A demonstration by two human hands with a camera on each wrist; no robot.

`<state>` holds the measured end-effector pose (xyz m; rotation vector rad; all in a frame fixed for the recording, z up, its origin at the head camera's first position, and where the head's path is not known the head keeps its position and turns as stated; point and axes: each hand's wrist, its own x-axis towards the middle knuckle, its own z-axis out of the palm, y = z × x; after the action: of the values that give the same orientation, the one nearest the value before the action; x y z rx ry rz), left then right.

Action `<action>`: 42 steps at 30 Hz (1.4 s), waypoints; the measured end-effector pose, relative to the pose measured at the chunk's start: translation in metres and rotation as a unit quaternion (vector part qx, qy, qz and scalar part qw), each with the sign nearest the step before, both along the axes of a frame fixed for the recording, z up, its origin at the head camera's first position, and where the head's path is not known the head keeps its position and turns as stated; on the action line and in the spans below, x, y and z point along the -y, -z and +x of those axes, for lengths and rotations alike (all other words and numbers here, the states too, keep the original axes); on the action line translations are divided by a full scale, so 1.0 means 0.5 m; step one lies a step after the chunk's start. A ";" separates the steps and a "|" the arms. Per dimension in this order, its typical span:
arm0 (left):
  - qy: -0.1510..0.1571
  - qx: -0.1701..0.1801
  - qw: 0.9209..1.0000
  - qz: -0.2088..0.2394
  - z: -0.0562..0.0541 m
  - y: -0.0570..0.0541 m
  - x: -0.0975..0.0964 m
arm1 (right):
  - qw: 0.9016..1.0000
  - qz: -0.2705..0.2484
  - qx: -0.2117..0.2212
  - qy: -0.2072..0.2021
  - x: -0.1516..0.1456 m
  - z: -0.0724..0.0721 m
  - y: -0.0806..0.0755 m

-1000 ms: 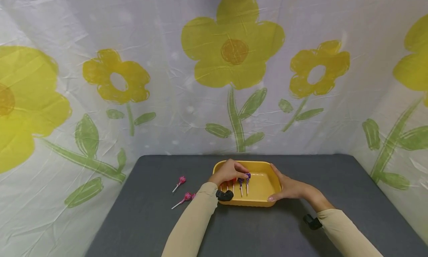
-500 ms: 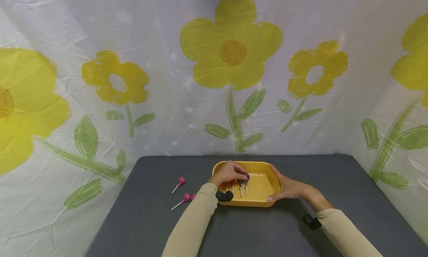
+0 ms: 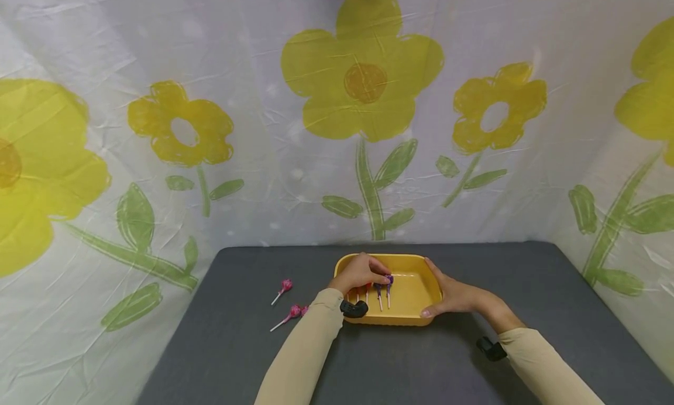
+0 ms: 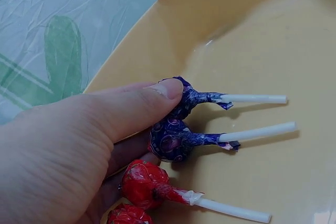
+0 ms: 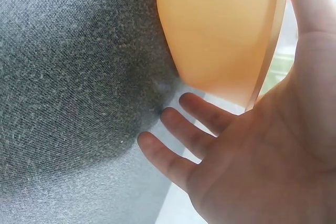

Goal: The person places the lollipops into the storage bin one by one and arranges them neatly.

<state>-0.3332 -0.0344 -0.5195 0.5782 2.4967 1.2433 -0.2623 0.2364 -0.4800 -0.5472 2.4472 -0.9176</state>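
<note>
Currently, one purple-wrapped round lollipop (image 4: 189, 104) sits inside a yellow rectangular tray (image 3: 413, 299), pinched by the left hand (image 3: 359, 273).
Adjacent: second purple lollipop (image 4: 172, 141), red-wrapped lollipops (image 4: 143, 183); right hand (image 3: 457, 296) spread wide against tray's end; pink-wrapped lollipops (image 3: 286, 284) on grey fabric-covered table (image 3: 411, 364).

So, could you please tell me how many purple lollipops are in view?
2, both in the yellow tray: one pinched by the left hand, the other beside it, nearer the red lollipops. More may be hidden behind the hand.

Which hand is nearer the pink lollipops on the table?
Left. The left hand is in the yellow tray, right of the pink lollipops; the right hand is farther, at the tray's right end.
</note>
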 end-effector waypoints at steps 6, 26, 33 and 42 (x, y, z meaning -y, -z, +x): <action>-0.009 0.012 1.000 0.000 0.001 0.001 -0.001 | 1.000 -0.001 -0.001 -0.001 0.001 0.002 -0.002; 0.003 -0.009 1.000 -0.013 0.000 0.003 -0.003 | 1.000 -0.008 -0.001 -0.001 -0.001 0.004 0.000; 0.014 -0.004 1.000 0.000 0.000 0.007 -0.001 | 1.000 -0.003 0.004 0.002 -0.002 0.003 0.005; 0.021 0.008 1.000 0.008 0.003 -0.006 -0.001 | 1.000 -0.007 0.003 -0.001 -0.002 0.002 0.002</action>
<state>-0.3316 -0.0341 -0.5166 0.6192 2.4508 1.2494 -0.2613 0.2372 -0.4810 -0.5500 2.4364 -0.9355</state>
